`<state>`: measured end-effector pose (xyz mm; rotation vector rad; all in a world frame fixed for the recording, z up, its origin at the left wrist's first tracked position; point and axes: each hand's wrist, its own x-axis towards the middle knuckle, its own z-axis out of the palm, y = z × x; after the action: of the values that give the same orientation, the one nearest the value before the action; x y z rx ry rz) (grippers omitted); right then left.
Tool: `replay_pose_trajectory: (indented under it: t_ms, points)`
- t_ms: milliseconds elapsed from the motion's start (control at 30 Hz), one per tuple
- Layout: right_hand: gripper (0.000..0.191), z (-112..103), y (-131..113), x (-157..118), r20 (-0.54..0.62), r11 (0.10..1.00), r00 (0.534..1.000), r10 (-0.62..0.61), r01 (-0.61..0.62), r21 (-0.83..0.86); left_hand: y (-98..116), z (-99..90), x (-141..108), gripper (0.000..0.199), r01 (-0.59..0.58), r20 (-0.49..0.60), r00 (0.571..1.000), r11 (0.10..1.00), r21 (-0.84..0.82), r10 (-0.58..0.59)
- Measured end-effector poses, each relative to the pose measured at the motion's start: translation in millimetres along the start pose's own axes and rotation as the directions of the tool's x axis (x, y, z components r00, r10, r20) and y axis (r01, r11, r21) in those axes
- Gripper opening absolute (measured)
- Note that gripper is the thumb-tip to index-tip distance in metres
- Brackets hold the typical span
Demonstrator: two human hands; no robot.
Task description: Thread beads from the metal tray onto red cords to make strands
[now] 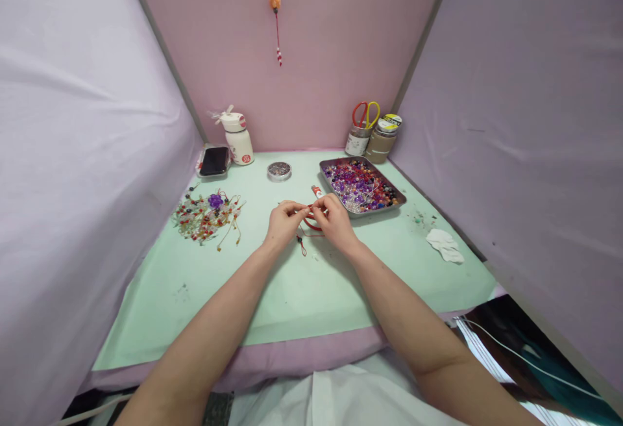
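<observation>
My left hand (286, 221) and my right hand (335, 219) meet over the middle of the table, thumbs and fingertips pinched together on a thin red cord (304, 249). The cord hangs below them in a small loop, with a dark bead (299, 239) on it. Beneath my fingers shows a red curved handle (312, 223), perhaps of scissors; the rest is hidden by my hands. Just behind my right hand lies a small red and white item (317, 191), possibly a lighter. What lies exactly between the fingertips is too small to make out.
At right is a metal tray (361, 214) of mixed beads; behind it stand a scissors holder (357, 145) and a jar (381, 147). Left are a pile of beaded strings (207, 218), a phone (214, 161) and a bottle (239, 147). A round container (279, 178) sits centrally; crumpled tissue (444, 245) lies right.
</observation>
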<state>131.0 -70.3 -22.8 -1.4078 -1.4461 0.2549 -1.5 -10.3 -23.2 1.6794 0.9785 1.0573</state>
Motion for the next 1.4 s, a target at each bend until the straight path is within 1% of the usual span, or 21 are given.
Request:
replay_pose_trajectory:
  t_ms: [200, 400, 600, 833, 1000, 1100, 1167, 1300, 1400]
  points:
    - [0.011, 0.4, 1.2, -0.1, 0.005, 1.000, 1.000, -0.001, 0.001, -0.012, 2.5, 0.4, -1.3, 0.018, 0.062, 0.016, 0.998, 0.998, 0.001, -0.062]
    - [0.011, 0.3, 2.7, 0.3, 0.006, 1.000, 1.000, 0.002, -0.002, -0.018, 2.9, 3.0, -3.8, 0.021, 0.113, 0.046, 0.993, 0.992, -0.061, -0.110]
    - [0.012, 0.8, 2.6, 0.2, 0.027, 1.000, 1.000, -0.001, 0.001, -0.020, 1.0, 3.4, -3.8, 0.021, 0.097, 0.039, 0.995, 0.994, -0.043, -0.095]
    - [0.011, 1.3, 2.8, -0.6, 0.066, 0.999, 0.998, 0.001, 0.002, -0.038, 1.6, 3.5, -4.1, 0.011, 0.069, 0.036, 0.997, 0.997, -0.035, -0.068]
    - [0.011, 0.1, 1.4, 0.0, 0.051, 0.999, 0.999, 0.009, -0.007, -0.042, 3.7, 4.7, -5.0, 0.013, 0.133, 0.070, 0.990, 0.981, -0.139, -0.125]
    - [0.011, -1.0, 1.2, 0.3, 0.027, 0.999, 1.000, 0.012, -0.011, -0.039, 4.0, 4.9, -4.4, 0.015, 0.151, 0.080, 0.987, 0.970, -0.192, -0.138]
    - [0.011, -1.5, 1.2, 0.3, 0.012, 0.999, 1.000, 0.011, -0.011, -0.036, 3.2, 4.8, -3.1, 0.016, 0.167, 0.087, 0.985, 0.952, -0.255, -0.150]
    - [0.012, -1.5, 2.0, 0.4, -0.001, 0.999, 1.000, 0.006, -0.006, -0.048, 3.0, 3.5, 0.4, 0.019, 0.250, 0.094, 0.968, 0.863, -0.440, -0.232]
    - [0.012, -1.4, 2.9, 1.0, -0.002, 0.998, 1.000, 0.010, -0.010, -0.055, 4.7, 1.8, 2.1, 0.021, 0.287, 0.097, 0.956, 0.808, -0.514, -0.277]
